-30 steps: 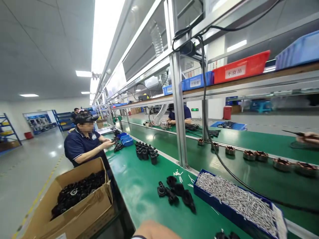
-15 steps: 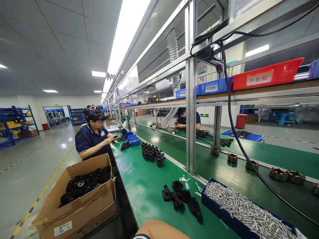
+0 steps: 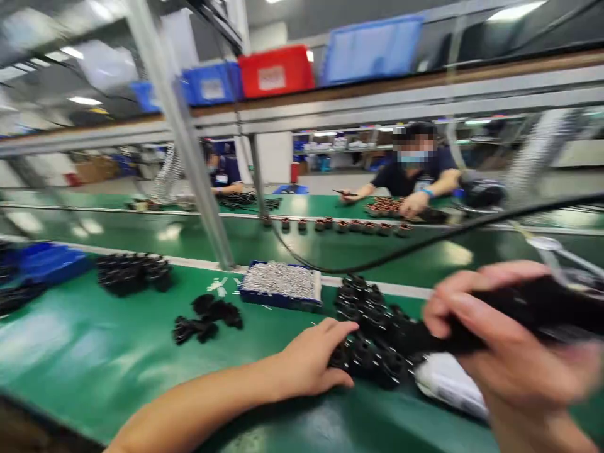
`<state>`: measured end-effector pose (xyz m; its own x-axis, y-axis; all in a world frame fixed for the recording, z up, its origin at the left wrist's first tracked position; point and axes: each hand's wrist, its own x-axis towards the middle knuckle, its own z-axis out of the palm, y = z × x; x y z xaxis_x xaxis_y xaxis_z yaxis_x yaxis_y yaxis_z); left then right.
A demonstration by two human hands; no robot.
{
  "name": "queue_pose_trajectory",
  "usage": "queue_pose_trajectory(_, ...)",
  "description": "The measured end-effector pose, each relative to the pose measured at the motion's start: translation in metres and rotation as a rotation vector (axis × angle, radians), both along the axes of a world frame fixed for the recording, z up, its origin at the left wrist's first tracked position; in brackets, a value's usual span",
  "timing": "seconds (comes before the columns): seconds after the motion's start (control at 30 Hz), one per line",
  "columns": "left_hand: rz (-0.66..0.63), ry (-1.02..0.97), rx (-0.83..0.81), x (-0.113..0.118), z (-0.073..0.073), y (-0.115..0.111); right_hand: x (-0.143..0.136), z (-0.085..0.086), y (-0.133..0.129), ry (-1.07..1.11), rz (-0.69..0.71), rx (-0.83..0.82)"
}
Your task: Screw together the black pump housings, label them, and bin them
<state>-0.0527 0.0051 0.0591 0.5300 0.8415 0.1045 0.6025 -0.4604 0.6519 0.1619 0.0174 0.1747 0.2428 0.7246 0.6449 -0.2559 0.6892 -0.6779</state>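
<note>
My left hand (image 3: pixel 314 358) reaches in from the lower left, thumb and fingers closed around the edge of a black cylindrical housing (image 3: pixel 340 355). That housing is at the near left end of a cluster of similar black housings (image 3: pixel 363 308) standing on the green bench. At the right, my right hand (image 3: pixel 514 352) is raised and closed around a long black object (image 3: pixel 533 308). Motion blur hides its exact kind. Under and beside the right hand lies a white bottle-like thing (image 3: pixel 448 380), partly covered.
A blue tray of thin metal pins (image 3: pixel 280 281) stands behind my left hand. Loose black parts (image 3: pixel 207 318), more housings (image 3: pixel 132 270) and a blue bin (image 3: pixel 50 261) are to the left. A black cable (image 3: pixel 368 267) hangs across. A co-worker (image 3: pixel 415 167) sits opposite.
The view has swung right, from down the length of the bench to across it. Both my hands now show; before, only part of an arm did. The black housings at the right have come into view.
</note>
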Motion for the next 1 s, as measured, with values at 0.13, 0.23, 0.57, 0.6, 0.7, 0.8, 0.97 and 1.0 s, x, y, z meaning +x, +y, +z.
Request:
queue_pose_trajectory(0.13, 0.097, -0.475, -0.079, 0.029, -0.055, -0.010, 0.006, 0.005, -0.006, -0.086, 0.053, 0.010)
queue_pose_trajectory(0.23, 0.203, -0.505, -0.222, 0.029, -0.064, -0.018, -0.006, 0.002, 0.001, -0.086, 0.092, -0.018)
queue_pose_trajectory(0.57, 0.197, -0.520, -0.276, 0.029, -0.048, -0.019, -0.023, -0.020, 0.016, -0.173, 0.180, -0.133)
queue_pose_trajectory(0.6, 0.199, -0.524, -0.278, 0.029, -0.047, -0.019, -0.023, -0.021, 0.016, -0.176, 0.188, -0.134)
queue_pose_trajectory(0.7, 0.211, -0.532, -0.275, 0.030, -0.045, -0.018, -0.024, -0.023, 0.017, -0.163, 0.193, -0.131)
queue_pose_trajectory(0.8, 0.216, -0.533, -0.267, 0.030, -0.041, -0.019, -0.025, -0.023, 0.018, -0.156, 0.189, -0.142)
queue_pose_trajectory(0.97, 0.210, -0.546, -0.272, 0.031, -0.037, -0.019, -0.027, -0.025, 0.020, -0.166, 0.213, -0.160)
queue_pose_trajectory(1.0, 0.208, -0.555, -0.281, 0.031, -0.037, -0.019, -0.028, -0.026, 0.021, -0.167, 0.222, -0.165)
